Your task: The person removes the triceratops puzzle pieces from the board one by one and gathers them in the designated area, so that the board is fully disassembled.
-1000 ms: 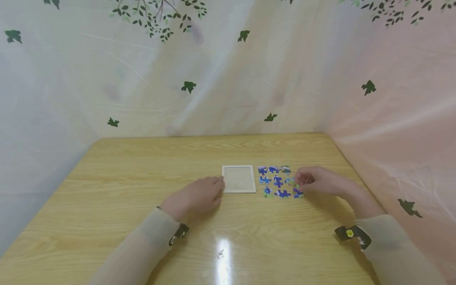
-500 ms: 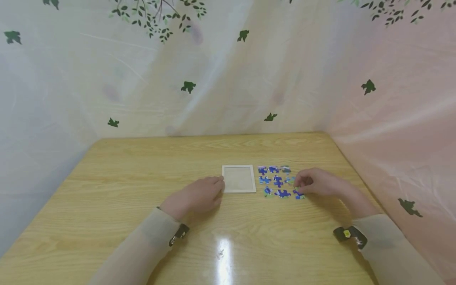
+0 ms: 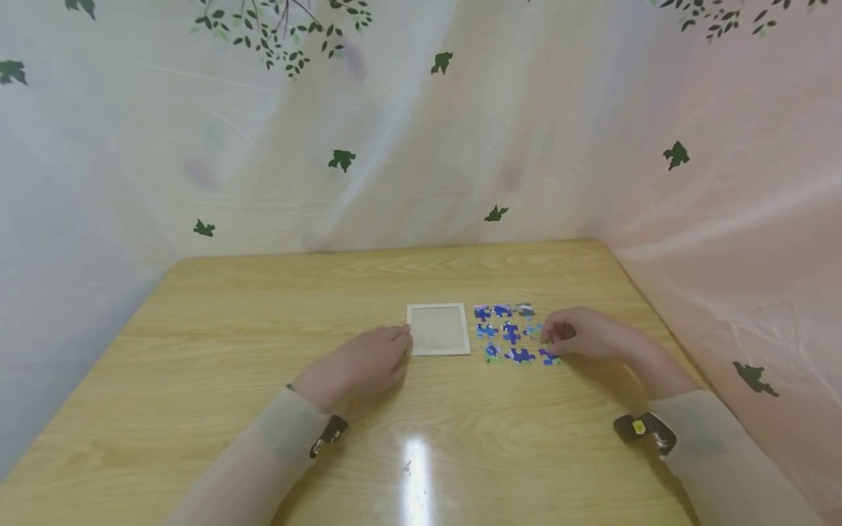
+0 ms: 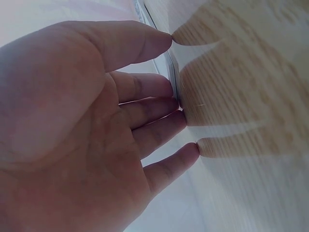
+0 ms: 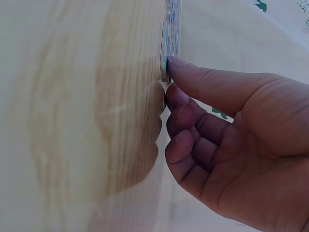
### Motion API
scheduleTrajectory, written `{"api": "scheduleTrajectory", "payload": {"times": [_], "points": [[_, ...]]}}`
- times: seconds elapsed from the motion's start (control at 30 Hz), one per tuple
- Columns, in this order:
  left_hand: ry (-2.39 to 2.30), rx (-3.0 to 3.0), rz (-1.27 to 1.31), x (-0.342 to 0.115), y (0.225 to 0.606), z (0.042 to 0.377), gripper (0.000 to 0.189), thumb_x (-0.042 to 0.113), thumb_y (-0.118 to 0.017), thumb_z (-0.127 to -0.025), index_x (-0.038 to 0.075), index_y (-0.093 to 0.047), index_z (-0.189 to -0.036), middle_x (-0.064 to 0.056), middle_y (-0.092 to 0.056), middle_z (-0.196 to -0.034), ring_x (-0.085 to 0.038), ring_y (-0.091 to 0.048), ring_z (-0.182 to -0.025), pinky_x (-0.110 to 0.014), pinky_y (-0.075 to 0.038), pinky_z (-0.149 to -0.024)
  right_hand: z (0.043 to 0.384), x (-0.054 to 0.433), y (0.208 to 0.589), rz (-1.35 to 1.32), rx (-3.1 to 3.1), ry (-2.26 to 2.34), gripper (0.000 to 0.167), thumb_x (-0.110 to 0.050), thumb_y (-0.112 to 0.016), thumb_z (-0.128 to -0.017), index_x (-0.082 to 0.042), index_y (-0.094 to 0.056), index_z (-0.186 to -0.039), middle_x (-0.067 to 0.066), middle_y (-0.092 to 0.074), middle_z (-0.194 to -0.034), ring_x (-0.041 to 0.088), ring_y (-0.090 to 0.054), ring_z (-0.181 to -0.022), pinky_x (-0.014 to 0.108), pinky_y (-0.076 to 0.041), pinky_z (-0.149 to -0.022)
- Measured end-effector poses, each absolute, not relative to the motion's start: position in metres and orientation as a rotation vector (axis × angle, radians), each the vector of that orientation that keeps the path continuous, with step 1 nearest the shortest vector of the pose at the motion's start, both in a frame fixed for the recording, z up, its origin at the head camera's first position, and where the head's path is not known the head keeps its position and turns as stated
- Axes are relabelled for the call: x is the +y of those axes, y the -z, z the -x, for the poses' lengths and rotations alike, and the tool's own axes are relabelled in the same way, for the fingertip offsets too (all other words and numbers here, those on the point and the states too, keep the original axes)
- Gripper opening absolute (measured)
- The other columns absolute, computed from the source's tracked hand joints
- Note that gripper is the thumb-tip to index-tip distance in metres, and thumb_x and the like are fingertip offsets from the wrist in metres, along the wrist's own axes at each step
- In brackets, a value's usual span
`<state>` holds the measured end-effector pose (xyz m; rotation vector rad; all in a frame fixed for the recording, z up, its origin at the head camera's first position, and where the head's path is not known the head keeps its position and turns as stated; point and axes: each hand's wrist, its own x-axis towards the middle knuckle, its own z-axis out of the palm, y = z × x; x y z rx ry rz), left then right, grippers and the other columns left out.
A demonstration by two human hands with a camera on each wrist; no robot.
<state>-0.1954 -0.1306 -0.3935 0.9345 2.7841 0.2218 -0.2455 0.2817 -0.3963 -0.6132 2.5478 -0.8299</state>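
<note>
A white square frame [image 3: 436,305] lies flat on the wooden table. My left hand [image 3: 360,365] rests at its left side, fingers nearly straight; in the left wrist view the fingertips [image 4: 166,87] meet the tabletop and the frame's edge. To the right of the frame, small blue and green jigsaw pieces [image 3: 511,332] lie in loose rows. My right hand [image 3: 592,336] is at the lower right piece [image 3: 549,357]. In the right wrist view, the thumb and curled index finger of that hand [image 5: 227,130] pinch this jigsaw piece [image 5: 164,55] at its edge, low over the table.
The wooden table [image 3: 263,314] reaches back to a pale curtain [image 3: 276,183] with leaf prints. A pinkish curtain [image 3: 737,241] hangs along the right edge. Dark straps with small devices sit on both wrists.
The right hand has shifted slightly, with the lower right jigsaw piece staying at its fingertips. My left hand keeps its place by the frame. The head view has tilted a little.
</note>
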Motion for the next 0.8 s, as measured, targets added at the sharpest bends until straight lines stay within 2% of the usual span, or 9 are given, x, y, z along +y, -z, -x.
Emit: {"api": "scheduleTrajectory", "payload": {"times": [0.13, 0.27, 0.4, 0.5, 0.6, 0.8], "points": [[-0.214, 2.773, -0.929, -0.132, 0.395, 0.196, 0.041, 0.020, -0.049, -0.117, -0.003, -0.057, -0.150, -0.022, -0.046, -0.169, -0.040, -0.044, -0.157, -0.052, -0.036, -0.132, 0.244, 0.282, 0.396, 0.620, 2.536, 0.831, 0.012, -0.012, -0.079, -0.102, -0.008, -0.074, -0.113, 0.001, -0.066, -0.095, 0.019, -0.063, -0.094, 0.040, -0.055, -0.092], [-0.228, 2.780, -0.925, -0.132, 0.397, 0.196, 0.038, 0.019, -0.049, -0.117, -0.002, -0.058, -0.147, -0.021, -0.046, -0.169, -0.039, -0.044, -0.157, -0.051, -0.036, -0.132, 0.244, 0.281, 0.396, 0.632, 2.549, 0.873, 0.011, -0.010, -0.078, -0.102, -0.007, -0.074, -0.112, 0.001, -0.067, -0.096, 0.019, -0.063, -0.094, 0.038, -0.056, -0.090], [-0.232, 2.781, -0.914, -0.134, 0.400, 0.195, 0.042, 0.021, -0.046, -0.118, -0.002, -0.055, -0.151, -0.020, -0.045, -0.171, -0.037, -0.042, -0.159, -0.050, -0.034, -0.133, 0.241, 0.278, 0.389, 0.618, 2.667, 0.930, 0.008, -0.011, -0.077, -0.104, -0.008, -0.073, -0.110, 0.001, -0.068, -0.095, 0.019, -0.061, -0.089, 0.030, -0.055, -0.077], [-0.255, 2.779, -0.907, -0.134, 0.401, 0.194, 0.044, 0.021, -0.045, -0.118, -0.002, -0.054, -0.154, -0.019, -0.044, -0.171, -0.036, -0.041, -0.159, -0.049, -0.034, -0.133, 0.239, 0.273, 0.380, 0.567, 2.780, 0.930, 0.007, -0.017, -0.074, -0.108, -0.011, -0.073, -0.111, 0.001, -0.067, -0.093, 0.020, -0.058, -0.085, 0.030, -0.052, -0.069], [-0.280, 2.776, -0.896, -0.134, 0.401, 0.193, 0.048, 0.021, -0.045, -0.118, -0.003, -0.050, -0.159, -0.019, -0.042, -0.173, -0.036, -0.039, -0.160, -0.048, -0.033, -0.134, 0.237, 0.264, 0.373, 0.527, 2.849, 0.911, 0.011, -0.021, -0.072, -0.110, -0.011, -0.074, -0.114, 0.003, -0.068, -0.096, 0.022, -0.058, -0.088, 0.033, -0.052, -0.072], [-0.357, 2.750, -0.841, -0.137, 0.401, 0.191, 0.061, 0.023, -0.049, -0.118, -0.001, -0.032, -0.172, -0.019, -0.025, -0.180, -0.036, -0.029, -0.165, -0.050, -0.026, -0.136, 0.234, 0.243, 0.371, 0.487, 2.934, 0.888, 0.019, -0.024, -0.069, -0.112, -0.007, -0.075, -0.121, 0.008, -0.073, -0.104, 0.023, -0.064, -0.093, 0.039, -0.057, -0.079]]}}
